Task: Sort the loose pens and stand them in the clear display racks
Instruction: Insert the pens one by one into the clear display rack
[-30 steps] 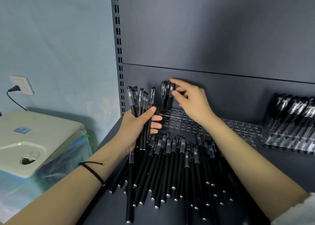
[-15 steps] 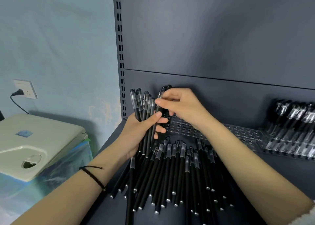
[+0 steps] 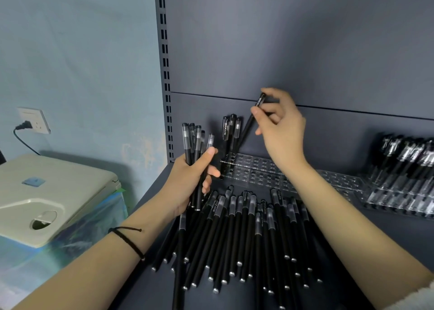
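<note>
Black and matte, one slim pen (image 3: 247,128) hangs tilted, pinched in the right hand (image 3: 283,133) above the glossy clear rack (image 3: 260,168) at the shelf's (image 3: 408,232) back-left corner. It likely goes next, tip down, into an empty hole beside three standing pens (image 3: 231,133). The left hand (image 3: 189,182) grips a bundle (image 3: 193,145); loose pens (image 3: 246,234) fan frontward.

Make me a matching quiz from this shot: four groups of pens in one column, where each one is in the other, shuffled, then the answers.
Things
1. single pen
2. pen bundle
3. three upright pens
4. pen pile

Places
A. lying on the shelf
B. standing in the mostly empty rack
C. pinched by the right hand
D. gripped in the left hand

Pairs: 1-C, 2-D, 3-B, 4-A
</note>
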The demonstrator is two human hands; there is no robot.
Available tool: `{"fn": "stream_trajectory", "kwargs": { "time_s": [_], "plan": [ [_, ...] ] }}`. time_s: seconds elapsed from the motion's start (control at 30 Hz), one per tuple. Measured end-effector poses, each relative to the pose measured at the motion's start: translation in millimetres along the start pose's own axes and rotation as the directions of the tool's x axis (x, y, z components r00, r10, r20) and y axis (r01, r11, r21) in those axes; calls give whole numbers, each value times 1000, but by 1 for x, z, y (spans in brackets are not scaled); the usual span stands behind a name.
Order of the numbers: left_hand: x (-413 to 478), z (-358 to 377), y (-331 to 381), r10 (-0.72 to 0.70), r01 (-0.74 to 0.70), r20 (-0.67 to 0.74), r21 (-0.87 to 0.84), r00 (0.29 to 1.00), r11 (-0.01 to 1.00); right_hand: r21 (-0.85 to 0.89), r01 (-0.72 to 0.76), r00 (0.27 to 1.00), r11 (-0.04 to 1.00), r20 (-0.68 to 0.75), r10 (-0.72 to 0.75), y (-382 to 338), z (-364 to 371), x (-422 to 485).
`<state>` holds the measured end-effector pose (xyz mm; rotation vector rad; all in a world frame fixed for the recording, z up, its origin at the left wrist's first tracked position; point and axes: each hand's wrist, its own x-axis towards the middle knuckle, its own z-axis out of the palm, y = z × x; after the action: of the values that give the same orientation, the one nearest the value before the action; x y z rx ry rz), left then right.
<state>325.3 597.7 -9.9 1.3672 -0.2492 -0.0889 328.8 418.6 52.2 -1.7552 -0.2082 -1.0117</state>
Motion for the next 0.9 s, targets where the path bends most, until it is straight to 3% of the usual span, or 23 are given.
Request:
{"fn": "stream_trajectory", "kwargs": {
  "time_s": [0.33,0.5,0.63,0.77,0.9],
  "plan": [
    [1,-3,1,-7,8,28,-25,1000,1000,-306,48,961,951,275,40,27,11,-10],
    [1,-2,1,-19,20,29,-26,999,999,-438,91,962,894,270,35,28,11,-10],
    [-1,-1,3,-22,27,68,-80,997,996,-264,81,977,961,212,-24,4,11,-9],
    [-4,2,6,12,3,109,-133,994,991,-108,-101,866,989,479,141,-19,18,-13],
    [-5,3,7,39,-23,111,-143,993,989,79,-353,805,932,534,259,-23,17,-13]
  ]
}}
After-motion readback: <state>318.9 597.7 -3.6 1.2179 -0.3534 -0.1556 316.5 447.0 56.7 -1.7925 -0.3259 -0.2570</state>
